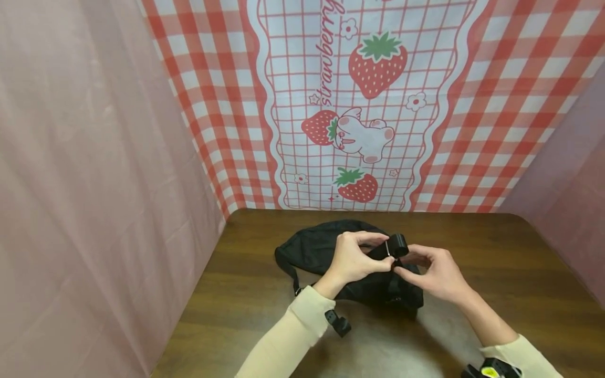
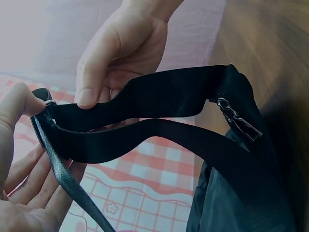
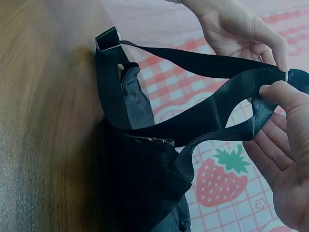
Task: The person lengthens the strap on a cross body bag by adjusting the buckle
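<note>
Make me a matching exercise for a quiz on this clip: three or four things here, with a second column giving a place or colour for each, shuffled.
Things:
1. black bag
2. strap
3. table
4. backdrop cloth

Descriptions:
A. brown wood grain
B. printed with strawberries, hanging behind
C. pinched between both hands
D. lying on the table, under the hands

Pairs: 1-D, 2-C, 3-A, 4-B

The left hand and the right hand both pinch the strap.

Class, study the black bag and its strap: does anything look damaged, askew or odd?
Nothing stands out. The black bag lies on the table; both hands pinch its strap, which looks whole.
</note>
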Available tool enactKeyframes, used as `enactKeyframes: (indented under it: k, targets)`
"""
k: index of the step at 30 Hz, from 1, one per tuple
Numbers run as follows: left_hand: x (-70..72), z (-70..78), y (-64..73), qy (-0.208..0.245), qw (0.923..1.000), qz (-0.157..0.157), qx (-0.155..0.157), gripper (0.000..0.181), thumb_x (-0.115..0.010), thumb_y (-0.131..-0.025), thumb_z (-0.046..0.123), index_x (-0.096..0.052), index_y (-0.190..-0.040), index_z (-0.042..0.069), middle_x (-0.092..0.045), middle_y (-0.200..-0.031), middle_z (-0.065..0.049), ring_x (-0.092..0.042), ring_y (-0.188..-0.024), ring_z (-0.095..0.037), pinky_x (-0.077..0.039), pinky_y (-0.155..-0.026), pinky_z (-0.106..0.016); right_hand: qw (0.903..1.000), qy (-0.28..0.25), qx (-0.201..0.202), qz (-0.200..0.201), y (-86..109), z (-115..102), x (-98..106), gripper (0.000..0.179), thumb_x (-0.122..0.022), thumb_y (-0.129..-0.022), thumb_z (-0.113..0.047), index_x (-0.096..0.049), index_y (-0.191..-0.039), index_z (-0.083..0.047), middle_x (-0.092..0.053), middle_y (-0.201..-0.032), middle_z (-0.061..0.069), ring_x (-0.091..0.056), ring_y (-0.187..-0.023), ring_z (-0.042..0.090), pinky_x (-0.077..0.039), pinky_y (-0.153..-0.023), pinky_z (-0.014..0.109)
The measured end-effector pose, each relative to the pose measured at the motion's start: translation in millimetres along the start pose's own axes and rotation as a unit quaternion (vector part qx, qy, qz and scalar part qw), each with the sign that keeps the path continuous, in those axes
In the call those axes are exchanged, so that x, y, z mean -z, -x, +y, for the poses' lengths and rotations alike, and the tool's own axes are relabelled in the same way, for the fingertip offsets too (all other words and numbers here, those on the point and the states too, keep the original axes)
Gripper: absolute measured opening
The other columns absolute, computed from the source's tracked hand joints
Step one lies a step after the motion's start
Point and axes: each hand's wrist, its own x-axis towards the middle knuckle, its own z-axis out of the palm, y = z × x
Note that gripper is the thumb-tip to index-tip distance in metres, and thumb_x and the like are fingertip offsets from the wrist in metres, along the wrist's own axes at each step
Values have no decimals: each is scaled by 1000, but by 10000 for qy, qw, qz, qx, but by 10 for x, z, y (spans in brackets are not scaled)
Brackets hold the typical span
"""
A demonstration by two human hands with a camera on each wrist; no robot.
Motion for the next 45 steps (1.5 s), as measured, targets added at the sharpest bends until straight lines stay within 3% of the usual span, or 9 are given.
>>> enactKeyframes:
  k: [11, 17, 25, 32, 39, 45]
  targets:
    - [10, -7, -10, 33, 10000, -24, 40, 35, -89, -81, 15, -83, -115, 10, -83, -111, -9, -77, -101, -6, -63, -86, -21, 9983, 487, -148, -276, 39, 47, 32, 34, -93, -81, -13, -79, -113, -12, -82, -102, 2, -75, -88, 3, -61, -79, 17]
    - [6, 8, -27, 117, 9996, -173, 215, 35, -89, -82, 16, -83, -116, 11, -83, -112, -10, -77, -102, -6, -62, -87, -19, 9995, 256, -152, -95, -38, -2, -19, 43, -92, -83, -13, -76, -123, -9, -81, -108, 6, -78, -89, 10, -60, -77, 14]
    - [24, 11, -14, -11, 9996, -199, 199, 36, -89, -82, 16, -83, -117, 10, -83, -113, -9, -77, -101, -5, -62, -83, -16, 9997, 44, -187, 137, -78, -108, -51, 34, -90, -83, -3, -79, -116, -6, -81, -102, 10, -73, -85, -3, -59, -74, 13]
    - [62, 24, -13, -75, 9998, -148, 111, 35, -87, -83, 16, -82, -117, 10, -83, -112, -10, -77, -101, -7, -64, -81, -21, 9993, 299, -224, -93, -50, -123, -4, 34, -92, -83, -12, -80, -115, -9, -82, -101, 6, -76, -86, 4, -65, -75, 24]
    - [43, -5, -21, -3, 9998, -120, 152, 35, -88, -82, 15, -83, -116, 10, -83, -111, -8, -76, -99, -4, -64, -82, -21, 9972, 590, -282, -373, 12, -56, 46, 37, -93, -83, -18, -79, -116, -8, -81, -106, 5, -76, -90, 4, -65, -78, 23]
    - [15, 26, -26, 143, 9995, -212, 168, 35, -88, -83, 12, -82, -117, 8, -82, -111, -12, -77, -102, -7, -64, -88, -24, 9989, 278, -339, -166, -16, -97, 3, 43, -92, -84, -16, -76, -124, -10, -80, -112, 7, -77, -93, 5, -60, -82, 13]
